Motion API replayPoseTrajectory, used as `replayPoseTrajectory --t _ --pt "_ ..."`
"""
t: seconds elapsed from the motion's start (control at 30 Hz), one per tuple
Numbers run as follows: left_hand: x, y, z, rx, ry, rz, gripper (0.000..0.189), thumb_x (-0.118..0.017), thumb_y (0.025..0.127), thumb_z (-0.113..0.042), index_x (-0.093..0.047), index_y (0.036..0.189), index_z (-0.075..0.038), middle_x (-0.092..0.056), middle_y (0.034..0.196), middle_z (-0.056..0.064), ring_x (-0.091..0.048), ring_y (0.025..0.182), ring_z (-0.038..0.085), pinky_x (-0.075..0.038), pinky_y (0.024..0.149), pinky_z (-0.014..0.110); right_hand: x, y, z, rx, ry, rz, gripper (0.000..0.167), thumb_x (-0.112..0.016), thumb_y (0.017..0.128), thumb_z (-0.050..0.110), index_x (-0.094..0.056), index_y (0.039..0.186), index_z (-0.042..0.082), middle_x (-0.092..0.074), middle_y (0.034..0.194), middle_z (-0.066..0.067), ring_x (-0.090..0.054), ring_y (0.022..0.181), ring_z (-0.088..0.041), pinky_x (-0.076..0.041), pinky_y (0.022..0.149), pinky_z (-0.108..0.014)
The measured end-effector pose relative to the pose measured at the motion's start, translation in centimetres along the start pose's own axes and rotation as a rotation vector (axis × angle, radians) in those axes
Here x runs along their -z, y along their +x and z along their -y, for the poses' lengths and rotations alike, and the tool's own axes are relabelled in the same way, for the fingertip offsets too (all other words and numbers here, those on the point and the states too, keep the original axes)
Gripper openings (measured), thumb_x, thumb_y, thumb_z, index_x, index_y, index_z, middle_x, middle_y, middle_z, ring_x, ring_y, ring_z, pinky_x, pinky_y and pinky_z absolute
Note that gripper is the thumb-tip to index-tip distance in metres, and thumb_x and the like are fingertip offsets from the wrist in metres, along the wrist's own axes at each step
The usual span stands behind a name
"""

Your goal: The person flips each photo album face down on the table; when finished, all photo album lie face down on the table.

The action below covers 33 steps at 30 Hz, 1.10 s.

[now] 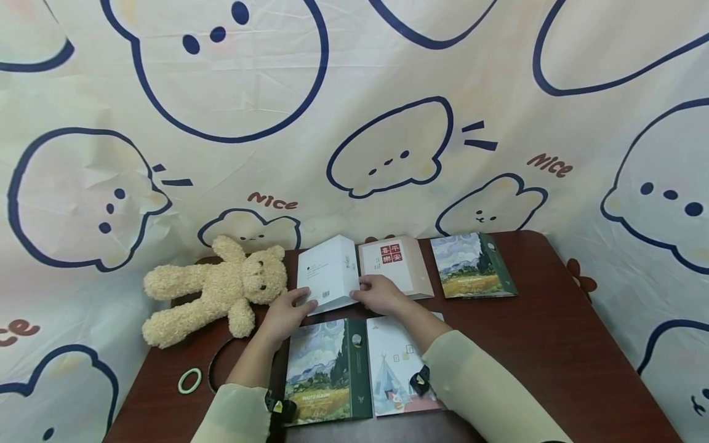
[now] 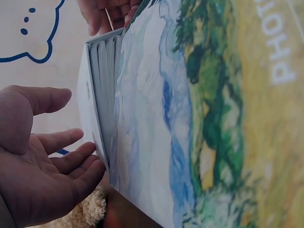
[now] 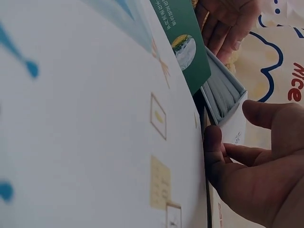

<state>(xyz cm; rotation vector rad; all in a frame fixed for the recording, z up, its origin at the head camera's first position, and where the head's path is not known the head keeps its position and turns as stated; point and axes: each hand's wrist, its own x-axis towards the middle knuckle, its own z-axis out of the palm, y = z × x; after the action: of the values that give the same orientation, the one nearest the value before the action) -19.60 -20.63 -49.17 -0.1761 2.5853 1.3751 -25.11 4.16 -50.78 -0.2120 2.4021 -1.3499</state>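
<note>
A thick white album (image 1: 327,274) with a barcode on its cover lies near the back of the table, its page edges (image 3: 221,90) facing me. My left hand (image 1: 285,317) is at its lower left corner, fingers loosely spread; in the left wrist view those fingertips (image 2: 95,164) are right at the cover's edge. At the lower right corner, my right hand (image 1: 382,295) pinches the album, thumb on the cover side and fingers by the other side. A beige album (image 1: 410,271) with red square lettering stands close to the right of it.
A teddy bear (image 1: 221,286) lies to the left, with a pale green ring (image 1: 190,381) and a dark hoop (image 1: 213,363) below it. Under my forearms are a landscape photo album (image 1: 321,369) and a tent-picture album (image 1: 388,369). Another landscape album (image 1: 468,267) lies back right.
</note>
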Motion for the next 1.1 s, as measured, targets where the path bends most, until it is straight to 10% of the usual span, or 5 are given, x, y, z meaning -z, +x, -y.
replayPoseTrajectory --t 1.1 --pt "0.0 0.4 0.3 -0.014 0.034 0.028 0.061 -0.064 0.104 -0.03 -0.047 0.154 -0.001 -0.043 0.158 0.024 -0.032 0.149 0.045 -0.035 0.115 0.063 1.5 -1.1 -0.5 0.034 -0.02 0.001 0.057 -0.069 0.099 0.027 -0.055 0.147 0.001 -0.071 0.12 -0.009 -0.072 0.088 -0.015 -0.058 0.086 -0.037"
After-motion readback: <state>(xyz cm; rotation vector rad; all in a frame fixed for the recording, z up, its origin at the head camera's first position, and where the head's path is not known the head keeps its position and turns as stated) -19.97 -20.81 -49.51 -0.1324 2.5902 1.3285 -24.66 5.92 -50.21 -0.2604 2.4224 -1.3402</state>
